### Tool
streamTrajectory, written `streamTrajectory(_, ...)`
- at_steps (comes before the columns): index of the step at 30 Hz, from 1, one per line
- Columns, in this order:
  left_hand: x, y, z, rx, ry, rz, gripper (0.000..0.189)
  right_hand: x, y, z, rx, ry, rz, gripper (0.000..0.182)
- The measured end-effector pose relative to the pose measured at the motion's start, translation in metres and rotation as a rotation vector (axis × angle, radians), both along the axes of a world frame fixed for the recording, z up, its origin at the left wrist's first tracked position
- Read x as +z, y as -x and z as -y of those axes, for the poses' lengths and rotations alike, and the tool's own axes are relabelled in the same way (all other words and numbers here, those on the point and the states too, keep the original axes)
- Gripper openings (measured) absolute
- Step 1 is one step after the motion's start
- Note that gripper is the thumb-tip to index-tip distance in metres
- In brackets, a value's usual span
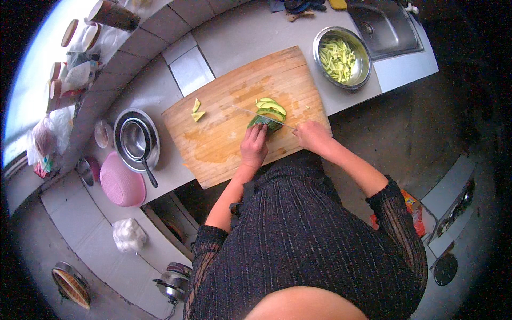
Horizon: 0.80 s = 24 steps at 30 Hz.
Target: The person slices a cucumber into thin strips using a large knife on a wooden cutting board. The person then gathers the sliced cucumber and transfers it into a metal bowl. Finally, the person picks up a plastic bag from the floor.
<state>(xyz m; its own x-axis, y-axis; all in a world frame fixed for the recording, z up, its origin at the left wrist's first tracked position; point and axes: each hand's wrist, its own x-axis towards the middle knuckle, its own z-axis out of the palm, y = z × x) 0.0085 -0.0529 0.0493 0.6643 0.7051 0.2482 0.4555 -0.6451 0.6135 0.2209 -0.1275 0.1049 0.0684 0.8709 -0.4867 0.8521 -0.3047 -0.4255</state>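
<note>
A large wooden cutting board [224,132] lies across the counter before me. My left hand [255,146] presses its fingertips on a piece of dark-green-skinned vegetable [272,126], probably a squash. My right hand [314,135] grips a kitchen knife [262,115], whose handle is mostly hidden in the fist. Its blade, seen nearly edge-on, crosses the vegetable just ahead of my left fingers. Beyond the blade lean several pale green slices [271,107] with dark rinds. Two small offcuts [197,115] rest toward the board's left side.
A steel bowl [363,68] of vegetable strips [337,60] stands right of the board, near the sink [390,30]. Left are nested steel bowls [157,136] with a black-handled pan [134,140], and a pink basin [120,182]. Jars [114,16] and bags line the windowsill.
</note>
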Motion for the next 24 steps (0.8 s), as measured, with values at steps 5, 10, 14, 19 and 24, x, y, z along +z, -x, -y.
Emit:
streamTrajectory(5, 0.007, -0.004, -0.003, -0.024, 0.029, 0.015, 0.048, -0.039, 0.015, 0.000, -0.074, -0.126, 0.027, 0.025)
streamTrajectory(10, 0.009, 0.004, -0.005, -0.020, 0.035, 0.056, 0.045, 0.005, 0.016, 0.014, -0.080, -0.242, -0.021, 0.019)
streamTrajectory(14, 0.007, 0.010, 0.001, -0.023, 0.022, 0.018, 0.042, 0.014, 0.014, 0.035, -0.080, -0.256, 0.024, 0.017)
streamTrajectory(19, 0.009, 0.009, -0.002, -0.033, 0.008, 0.013, 0.039, 0.015, 0.010, 0.042, -0.088, -0.247, 0.049, 0.017)
streamTrajectory(24, 0.010, 0.006, -0.002, 0.001, 0.004, 0.026, 0.038, 0.018, 0.006, 0.038, -0.066, -0.201, 0.053, 0.016)
